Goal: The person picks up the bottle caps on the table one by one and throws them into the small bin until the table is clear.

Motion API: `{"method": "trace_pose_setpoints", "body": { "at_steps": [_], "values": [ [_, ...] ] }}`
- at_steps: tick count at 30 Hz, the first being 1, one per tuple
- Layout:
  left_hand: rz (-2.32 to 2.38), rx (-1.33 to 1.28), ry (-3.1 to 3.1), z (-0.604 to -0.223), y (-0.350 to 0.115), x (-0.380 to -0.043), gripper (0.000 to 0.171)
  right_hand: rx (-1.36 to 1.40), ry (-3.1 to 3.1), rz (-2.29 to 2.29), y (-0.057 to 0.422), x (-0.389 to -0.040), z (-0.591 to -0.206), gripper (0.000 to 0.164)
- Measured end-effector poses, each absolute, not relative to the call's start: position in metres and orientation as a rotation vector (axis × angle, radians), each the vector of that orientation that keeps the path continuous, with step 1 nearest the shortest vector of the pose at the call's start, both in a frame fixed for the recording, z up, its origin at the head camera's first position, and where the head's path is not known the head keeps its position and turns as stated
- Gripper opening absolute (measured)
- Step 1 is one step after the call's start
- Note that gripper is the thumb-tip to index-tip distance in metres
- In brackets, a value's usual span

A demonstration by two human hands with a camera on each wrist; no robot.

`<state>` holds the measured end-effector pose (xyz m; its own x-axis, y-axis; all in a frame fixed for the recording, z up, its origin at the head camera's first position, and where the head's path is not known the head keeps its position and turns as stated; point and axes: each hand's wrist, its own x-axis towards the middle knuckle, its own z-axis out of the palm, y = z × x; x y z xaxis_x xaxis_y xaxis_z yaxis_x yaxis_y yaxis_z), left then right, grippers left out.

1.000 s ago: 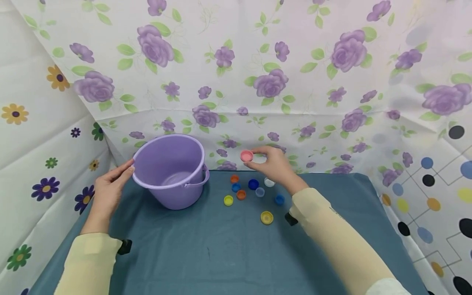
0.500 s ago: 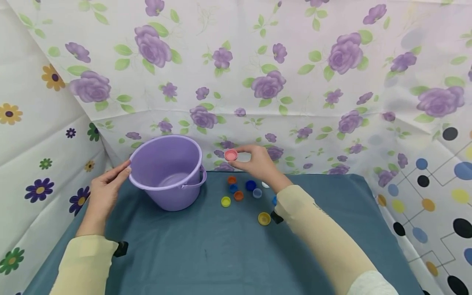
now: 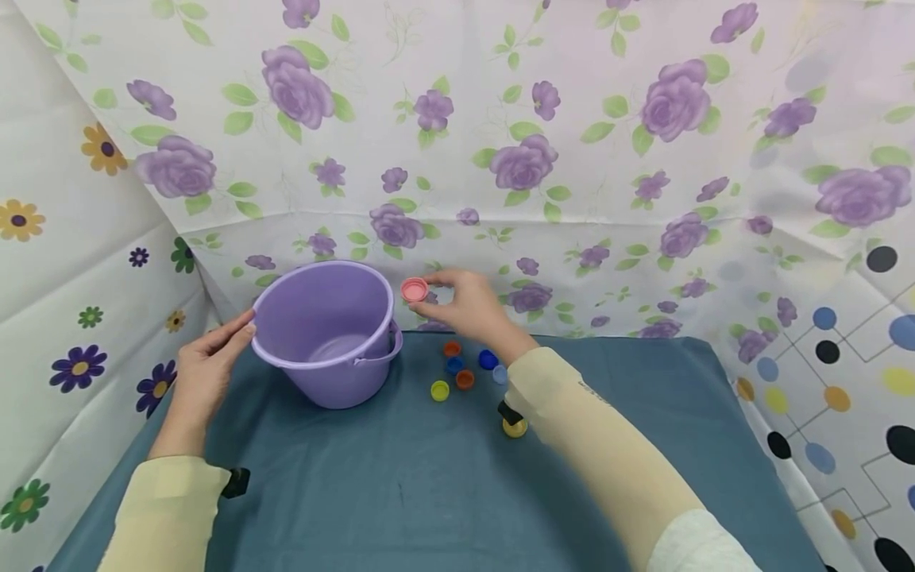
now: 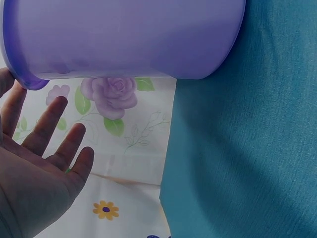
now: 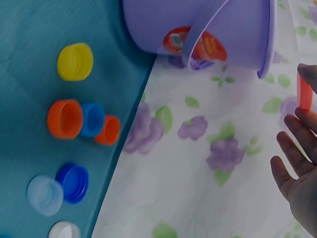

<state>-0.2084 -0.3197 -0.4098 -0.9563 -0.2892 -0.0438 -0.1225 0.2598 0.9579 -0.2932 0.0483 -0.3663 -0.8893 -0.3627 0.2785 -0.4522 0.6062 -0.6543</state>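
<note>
A purple bucket (image 3: 343,381) stands on the cloth at the left, its handle hanging down on the right side. My left hand (image 3: 203,381) pinches the bucket's rim at its left edge between thumb and index finger; the other fingers spread loose in the left wrist view. My right hand (image 3: 472,306) holds a pink bottle cap (image 3: 415,290) between thumb and fingertips, in the air just right of the bucket's rim. In the right wrist view the pink cap (image 5: 304,91) shows edge-on. What lies at the bucket's bottom is only partly visible.
Several bottle caps lie right of the bucket, among them a yellow cap (image 3: 439,390), an orange cap (image 3: 465,379) and a dark blue cap (image 3: 488,359). A larger yellow cap (image 3: 515,429) is partly under the right wrist. A flowered sheet (image 3: 457,191) hangs behind the cloth.
My right hand has carried the pink cap leftward, from above the loose caps to beside the bucket's rim. My left hand stays on the rim and the bucket has not moved.
</note>
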Motion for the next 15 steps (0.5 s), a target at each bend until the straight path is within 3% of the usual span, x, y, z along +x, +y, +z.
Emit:
{"method": "trace_pose_setpoints", "body": {
  "at_steps": [15],
  "values": [
    [-1.761,0.381,-2.368,-0.409,-0.317,-0.209,0.051,0.868,-2.728,1.133,-0.010,-0.288,-0.346,0.046]
  ]
}}
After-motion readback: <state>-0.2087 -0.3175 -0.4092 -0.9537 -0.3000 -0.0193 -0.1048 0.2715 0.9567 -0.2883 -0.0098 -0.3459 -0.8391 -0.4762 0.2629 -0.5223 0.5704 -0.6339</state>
